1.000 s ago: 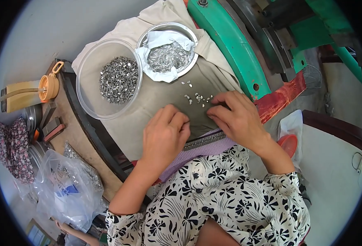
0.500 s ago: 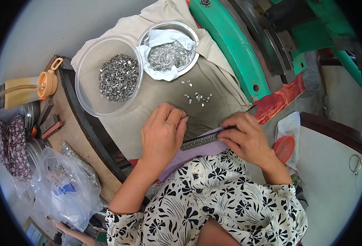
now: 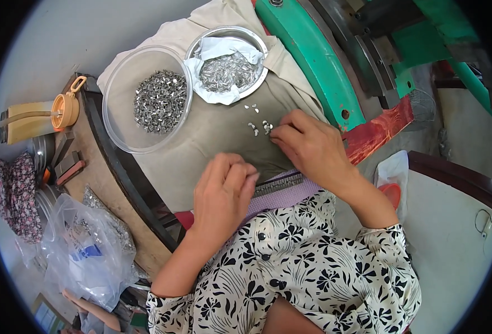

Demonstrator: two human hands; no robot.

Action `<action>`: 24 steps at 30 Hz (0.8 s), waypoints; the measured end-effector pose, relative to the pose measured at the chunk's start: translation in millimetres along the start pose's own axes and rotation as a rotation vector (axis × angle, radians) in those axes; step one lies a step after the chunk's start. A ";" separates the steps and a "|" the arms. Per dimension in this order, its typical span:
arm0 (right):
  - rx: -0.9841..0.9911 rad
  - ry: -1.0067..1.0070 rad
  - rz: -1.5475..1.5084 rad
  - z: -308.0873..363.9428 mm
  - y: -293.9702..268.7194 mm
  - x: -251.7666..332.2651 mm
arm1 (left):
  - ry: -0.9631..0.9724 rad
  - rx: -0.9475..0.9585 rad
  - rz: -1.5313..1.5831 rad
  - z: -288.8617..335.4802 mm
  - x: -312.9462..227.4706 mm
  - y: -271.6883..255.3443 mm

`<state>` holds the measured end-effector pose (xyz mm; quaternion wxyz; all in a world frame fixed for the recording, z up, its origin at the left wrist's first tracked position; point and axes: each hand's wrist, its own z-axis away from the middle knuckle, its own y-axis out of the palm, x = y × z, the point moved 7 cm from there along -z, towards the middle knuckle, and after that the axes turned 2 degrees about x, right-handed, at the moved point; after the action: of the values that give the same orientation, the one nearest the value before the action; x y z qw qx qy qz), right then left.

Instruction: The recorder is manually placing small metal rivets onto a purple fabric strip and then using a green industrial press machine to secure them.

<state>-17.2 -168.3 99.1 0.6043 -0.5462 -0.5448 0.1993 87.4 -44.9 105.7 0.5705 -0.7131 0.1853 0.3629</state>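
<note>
Across my lap lies a long dark strip (image 3: 279,183) with a row of small metal pieces along it, resting on a lilac checked cloth (image 3: 271,203). My left hand (image 3: 223,192) is beside the strip's left end, fingers curled in and thumb against them; whatever they hold is hidden. My right hand (image 3: 313,147) is over the olive cloth, its thumb and fingertips drawn together at a few small flat silver pieces (image 3: 267,127). Its fingers cover part of that group, so I cannot make out what is between them. Two or three more silver pieces (image 3: 251,107) lie farther off.
A clear round tub (image 3: 159,103) of small metal parts stands at the far left. Beside it is a metal bowl (image 3: 229,75) lined with white, full of shiny slivers. A green machine (image 3: 318,61) borders the right; a plastic bag (image 3: 87,250) lies at the left.
My right hand has left the strip's right end and moved up and left to the loose silver pieces. My left hand has shifted slightly down, its fingers curled.
</note>
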 end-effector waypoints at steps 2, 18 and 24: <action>0.003 -0.012 0.003 -5.3 -2.3 2.1 | 0.031 0.026 0.047 5.4 -6.6 7.5; 0.056 -0.039 -0.185 61.9 -23.8 1.6 | 0.112 0.064 0.000 13.6 -14.7 46.0; -0.008 -0.028 -0.123 66.2 -25.6 0.1 | 0.113 0.079 0.049 17.1 -12.8 44.0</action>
<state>-84.2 -147.1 109.0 0.6055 -0.5113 -0.5864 0.1675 43.8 -42.9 83.7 0.5779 -0.7045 0.2488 0.3283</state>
